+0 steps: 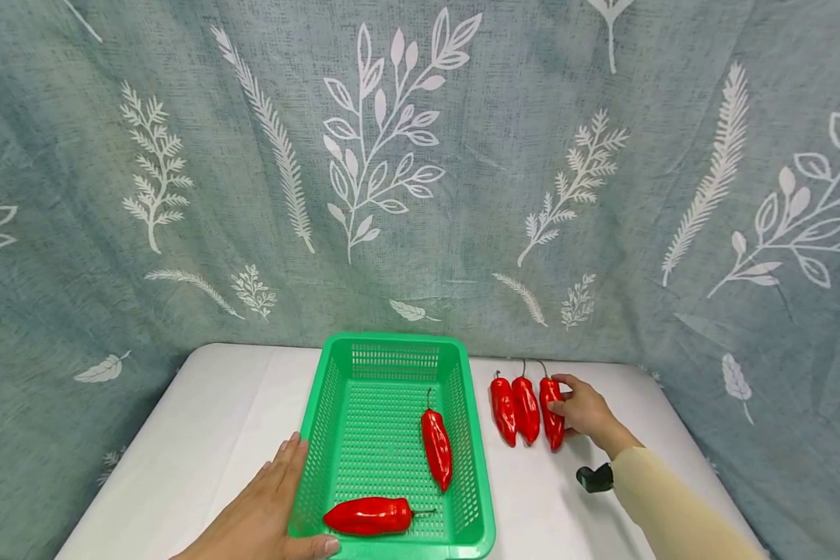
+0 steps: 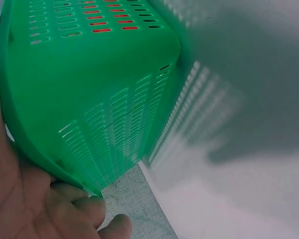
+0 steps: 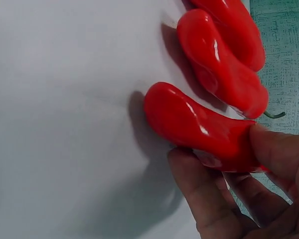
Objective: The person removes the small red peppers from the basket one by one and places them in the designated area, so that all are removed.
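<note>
My right hand (image 1: 589,412) is at the right of the table, thumb and fingers on opposite sides of a red pepper (image 3: 194,127) in a pinch. This pepper is the rightmost of a row; beside it lie a middle red pepper (image 1: 526,408) and a left one (image 1: 502,408), stems pointing away from me. My left hand (image 1: 262,498) holds the near left corner of a green plastic basket (image 1: 474,467), its thumb over the rim and its fingers along the outer side. Inside the basket, one red pepper (image 1: 367,516) lies crosswise near the front and another (image 1: 437,449) lengthwise at the right.
A white table (image 1: 245,389) carries the basket and the row of peppers. Grey-green curtain cloth (image 1: 252,155) with white leaf prints hangs behind the table and around its sides. A dark wrist device (image 1: 594,478) sits by the right sleeve (image 1: 661,498).
</note>
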A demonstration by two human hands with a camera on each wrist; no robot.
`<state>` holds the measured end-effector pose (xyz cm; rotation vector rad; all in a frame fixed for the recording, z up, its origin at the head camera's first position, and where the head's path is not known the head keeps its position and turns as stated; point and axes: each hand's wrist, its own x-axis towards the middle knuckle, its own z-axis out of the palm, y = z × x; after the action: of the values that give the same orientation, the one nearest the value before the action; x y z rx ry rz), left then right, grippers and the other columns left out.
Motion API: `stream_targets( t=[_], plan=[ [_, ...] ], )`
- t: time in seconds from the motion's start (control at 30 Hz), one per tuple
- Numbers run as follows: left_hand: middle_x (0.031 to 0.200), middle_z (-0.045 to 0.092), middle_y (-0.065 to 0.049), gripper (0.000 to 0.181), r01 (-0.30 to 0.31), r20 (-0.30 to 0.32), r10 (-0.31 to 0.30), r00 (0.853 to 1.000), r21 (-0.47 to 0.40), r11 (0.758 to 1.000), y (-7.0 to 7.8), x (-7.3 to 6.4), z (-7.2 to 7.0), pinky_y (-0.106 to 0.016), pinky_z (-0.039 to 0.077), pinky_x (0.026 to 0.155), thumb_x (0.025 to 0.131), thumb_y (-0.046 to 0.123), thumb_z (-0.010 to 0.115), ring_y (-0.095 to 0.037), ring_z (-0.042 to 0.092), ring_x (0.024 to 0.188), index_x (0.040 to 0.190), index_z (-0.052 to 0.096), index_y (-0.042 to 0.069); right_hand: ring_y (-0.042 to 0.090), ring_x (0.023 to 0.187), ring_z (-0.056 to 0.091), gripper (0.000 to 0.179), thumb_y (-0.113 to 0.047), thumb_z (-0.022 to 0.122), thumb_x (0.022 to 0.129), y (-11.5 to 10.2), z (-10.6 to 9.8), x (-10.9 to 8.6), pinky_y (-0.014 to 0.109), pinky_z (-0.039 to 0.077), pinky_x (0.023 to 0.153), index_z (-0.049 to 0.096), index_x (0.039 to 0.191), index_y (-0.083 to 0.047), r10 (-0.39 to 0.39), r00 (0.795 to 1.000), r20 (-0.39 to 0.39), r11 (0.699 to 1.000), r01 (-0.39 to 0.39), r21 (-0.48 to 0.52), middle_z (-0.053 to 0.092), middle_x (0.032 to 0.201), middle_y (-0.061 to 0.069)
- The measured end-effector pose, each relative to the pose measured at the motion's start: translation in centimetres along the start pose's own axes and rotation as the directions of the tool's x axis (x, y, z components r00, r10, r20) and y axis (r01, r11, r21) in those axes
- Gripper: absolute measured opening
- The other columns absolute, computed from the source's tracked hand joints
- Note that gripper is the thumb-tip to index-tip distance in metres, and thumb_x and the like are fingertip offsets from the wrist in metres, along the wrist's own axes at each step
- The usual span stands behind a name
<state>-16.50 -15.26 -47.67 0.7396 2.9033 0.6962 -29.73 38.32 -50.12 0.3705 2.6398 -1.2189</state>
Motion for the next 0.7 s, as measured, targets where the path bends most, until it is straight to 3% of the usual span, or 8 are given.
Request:
stream_targets(
  t=[0.47, 0.7],
  plan=[
    [0.17, 0.027, -0.028, 0.133, -0.011, -0.021, 0.011, 1.0, 0.0, 1.0, -0.04, 0.06, 0.11, -0.064, 0.042, 0.115, 0.08, 0.084, 0.068, -0.048, 0.03, 0.156, 0.162, 0.023, -0.011, 0.025, 0.094, 0.071, 0.067, -0.004, 0.064, 0.1, -0.14, -0.09, 0.43, 0.041, 0.065, 0.066, 0.035, 0.16, 0.001, 0.0, 1.0, -0.026, 1.0, -0.001, -0.023, 0.049, 0.147, 0.04],
    [0.17, 0.026, -0.028, 0.132, -0.003, -0.014, 0.003, 1.0, 0.002, 1.0, -0.27, -0.02, 0.39, -0.065, 0.043, 0.114, 0.08, 0.08, 0.071, -0.049, 0.03, 0.156, 0.163, 0.023, -0.011, 0.022, 0.084, 0.069, 0.064, 0.001, 0.061, 0.095, 0.11, 0.48, 0.71, 0.038, 0.065, 0.066, 0.04, 0.156, 0.004, 0.03, 0.997, -0.068, 0.997, -0.034, -0.063, 0.059, 0.132, 0.033]
  ],
)
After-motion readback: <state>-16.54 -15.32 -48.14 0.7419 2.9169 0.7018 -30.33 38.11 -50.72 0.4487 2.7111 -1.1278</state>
